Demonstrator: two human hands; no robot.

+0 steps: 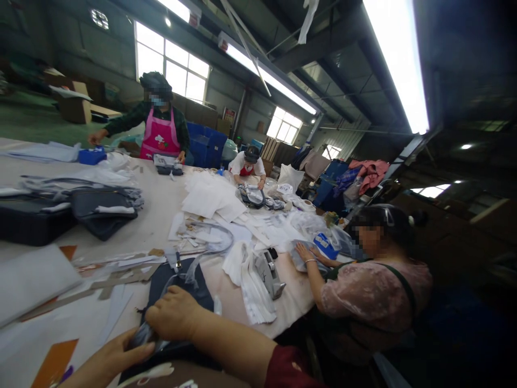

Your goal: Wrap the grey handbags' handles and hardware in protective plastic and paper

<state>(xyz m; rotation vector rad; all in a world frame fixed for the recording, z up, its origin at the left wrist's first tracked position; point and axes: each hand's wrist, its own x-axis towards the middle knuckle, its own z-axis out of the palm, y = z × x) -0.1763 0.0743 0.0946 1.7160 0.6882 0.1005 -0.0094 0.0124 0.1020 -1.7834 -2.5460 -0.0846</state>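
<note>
A dark navy bag (204,295) lies on the table right in front of me, with clear plastic film around its strap and a buckle near its top. My right hand (173,313) is closed in a fist over the film-wrapped strap (142,335). Lower and to the left, my left hand (121,353) pinches the same wrapped piece between thumb and fingers. The two hands are close together, and my right forearm crosses the lower part of the bag. What lies inside the right fist is mostly hidden.
Paper strips and orange pieces (56,361) lie to the left, beside a white foam sheet (36,280). More dark bags (103,207) sit beyond. A tape dispenser (269,272) stands right of my bag. Several co-workers handle items around the table, one (375,291) close on my right.
</note>
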